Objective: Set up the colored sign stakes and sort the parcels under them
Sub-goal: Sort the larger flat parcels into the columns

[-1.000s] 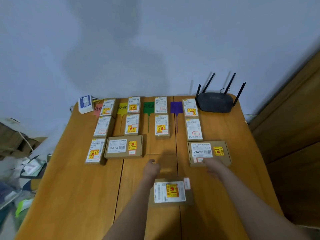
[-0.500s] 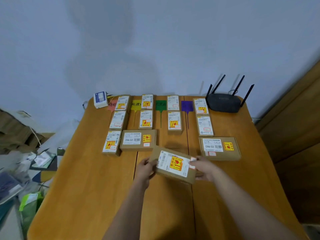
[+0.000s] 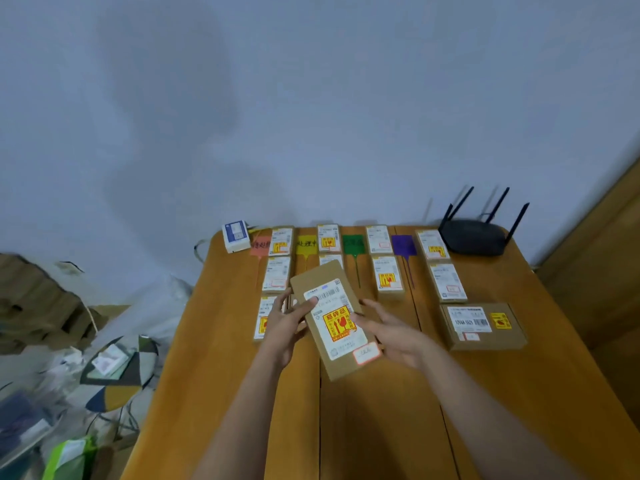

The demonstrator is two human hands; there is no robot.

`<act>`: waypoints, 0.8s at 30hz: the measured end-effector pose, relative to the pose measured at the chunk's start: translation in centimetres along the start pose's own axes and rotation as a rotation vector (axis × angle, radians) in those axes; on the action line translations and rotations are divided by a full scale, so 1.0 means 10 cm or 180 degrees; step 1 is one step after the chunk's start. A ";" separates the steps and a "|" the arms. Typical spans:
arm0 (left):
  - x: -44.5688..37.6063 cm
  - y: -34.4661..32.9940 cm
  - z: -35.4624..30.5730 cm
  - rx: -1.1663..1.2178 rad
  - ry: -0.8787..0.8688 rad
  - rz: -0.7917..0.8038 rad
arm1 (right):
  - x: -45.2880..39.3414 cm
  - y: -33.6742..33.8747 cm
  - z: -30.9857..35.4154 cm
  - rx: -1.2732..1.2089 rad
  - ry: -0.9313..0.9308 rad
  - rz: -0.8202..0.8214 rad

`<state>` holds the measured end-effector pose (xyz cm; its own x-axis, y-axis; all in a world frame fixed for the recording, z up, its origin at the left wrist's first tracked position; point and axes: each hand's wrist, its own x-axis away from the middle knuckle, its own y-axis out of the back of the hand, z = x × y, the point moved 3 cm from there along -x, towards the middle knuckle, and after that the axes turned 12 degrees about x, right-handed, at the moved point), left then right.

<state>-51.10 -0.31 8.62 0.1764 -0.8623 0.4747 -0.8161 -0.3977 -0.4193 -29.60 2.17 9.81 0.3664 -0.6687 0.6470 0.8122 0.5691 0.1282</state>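
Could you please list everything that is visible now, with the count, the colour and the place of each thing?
held parcel: 1, brown with white label and yellow sticker, lifted above the table centre
small parcels: at least 8 showing, brown with white labels, in columns at the table's far half
large parcel: 1, brown, flat on the right
sign stakes: 4, pink, yellow, green, purple, lying flat between the columns
router: 1, black, far right corner
small box: 1, white and blue, far left corner
table: 1, orange-brown wood
left hand: grips the held parcel's left side
right hand: fingers spread at its right edge
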 end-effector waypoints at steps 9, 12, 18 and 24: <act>0.10 0.01 -0.24 -0.0237 -0.0137 0.0266 | -0.12 -0.19 0.23 -0.0177 0.0237 -0.0262; 0.14 -0.05 0.07 -0.0457 0.0115 0.0387 | -0.13 -0.08 0.03 -0.0275 0.0042 -0.0425; 0.17 -0.51 0.63 -0.0618 0.0279 0.0356 | 0.01 0.42 -0.46 -0.0358 -0.0281 -0.0567; 0.18 -1.19 1.26 -0.0871 0.0404 0.0213 | 0.22 1.19 -0.98 -0.0598 -0.0422 -0.0598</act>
<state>-34.16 -1.10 4.73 0.0611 -0.8310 0.5530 -0.9445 -0.2272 -0.2371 -14.67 2.81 5.38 0.1491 -0.6785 0.7193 0.9346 0.3343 0.1217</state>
